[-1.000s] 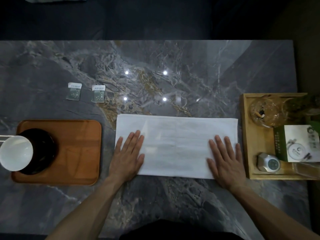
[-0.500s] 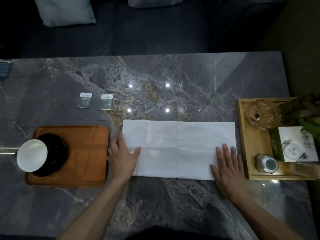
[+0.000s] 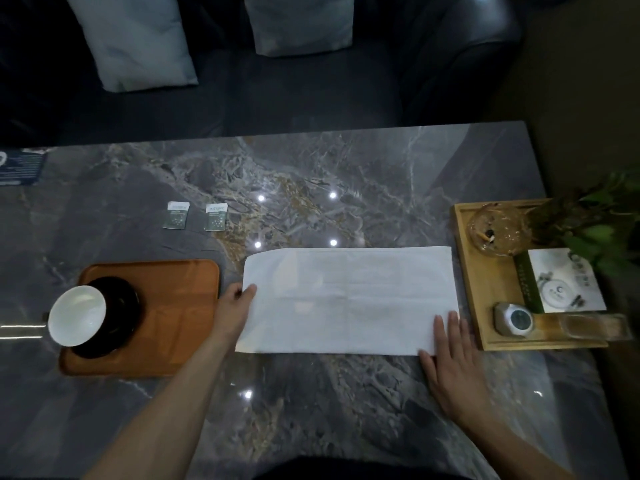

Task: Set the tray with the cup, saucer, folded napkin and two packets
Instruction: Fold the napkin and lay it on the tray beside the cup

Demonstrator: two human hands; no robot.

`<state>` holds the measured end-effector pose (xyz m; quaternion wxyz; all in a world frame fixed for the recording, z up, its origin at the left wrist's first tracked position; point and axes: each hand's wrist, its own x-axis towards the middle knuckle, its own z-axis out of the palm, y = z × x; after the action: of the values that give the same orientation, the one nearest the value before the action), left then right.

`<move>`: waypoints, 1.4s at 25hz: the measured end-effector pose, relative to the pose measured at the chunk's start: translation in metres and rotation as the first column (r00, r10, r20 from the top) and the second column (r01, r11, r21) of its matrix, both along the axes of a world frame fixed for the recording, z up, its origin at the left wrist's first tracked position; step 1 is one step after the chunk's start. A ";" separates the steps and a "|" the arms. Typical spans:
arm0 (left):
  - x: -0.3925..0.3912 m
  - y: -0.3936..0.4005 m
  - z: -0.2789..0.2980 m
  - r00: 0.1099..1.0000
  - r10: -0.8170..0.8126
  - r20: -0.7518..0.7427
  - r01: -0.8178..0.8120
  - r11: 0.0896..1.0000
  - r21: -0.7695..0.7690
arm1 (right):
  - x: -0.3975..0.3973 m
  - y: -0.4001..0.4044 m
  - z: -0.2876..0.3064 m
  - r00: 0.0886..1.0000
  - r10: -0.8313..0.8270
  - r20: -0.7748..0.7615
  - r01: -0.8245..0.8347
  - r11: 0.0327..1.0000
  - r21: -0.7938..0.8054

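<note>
A white napkin (image 3: 349,299) lies as a long folded strip on the marble table (image 3: 311,410). My left hand (image 3: 235,306) pinches the napkin's left edge, thumb on top. My right hand (image 3: 450,355) lies flat with fingers spread on the napkin's near right corner. To the left stands an orange wooden tray (image 3: 183,320) with a black saucer (image 3: 121,306) on it, and a white cup (image 3: 77,315) sits on the saucer. Two small green-and-white packets (image 3: 176,215) (image 3: 215,216) lie side by side on the table beyond the tray.
A light wooden tray (image 3: 474,289) at the right holds a glass ashtray (image 3: 498,230), a card (image 3: 564,280), a round silver gadget (image 3: 514,318) and a plant (image 3: 595,223). A dark sofa with pale cushions (image 3: 138,43) stands beyond the table's far edge.
My left hand slid from lying flat on the napkin to its left edge and took hold of it. My right hand moved to the near right corner. The view tilted up.
</note>
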<state>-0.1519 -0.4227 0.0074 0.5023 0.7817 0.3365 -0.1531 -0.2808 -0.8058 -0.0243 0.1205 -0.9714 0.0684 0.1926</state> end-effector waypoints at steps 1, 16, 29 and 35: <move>-0.004 0.004 0.002 0.999 -0.010 0.030 0.009 0.999 0.036 | 0.000 0.001 -0.001 1.000 0.017 0.000 -0.017 1.000 -0.011; -0.017 0.035 0.071 0.967 -0.091 0.239 0.058 0.988 0.143 | 0.025 0.051 -0.016 0.973 0.222 0.070 -0.225 0.974 0.040; 0.016 -0.112 0.070 0.941 -0.250 0.229 0.285 0.948 -0.139 | 0.009 0.011 -0.025 0.979 0.200 0.042 -0.198 0.979 -0.044; 0.021 -0.161 0.043 0.929 -0.356 0.107 0.367 0.923 -0.119 | 0.011 0.010 -0.030 0.980 0.194 0.044 -0.193 0.981 -0.034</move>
<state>-0.1306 -0.5836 0.0502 0.5315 0.7996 0.1540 -0.2333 -0.2700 -0.7956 -0.0546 0.0884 -0.9794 -0.0263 0.1795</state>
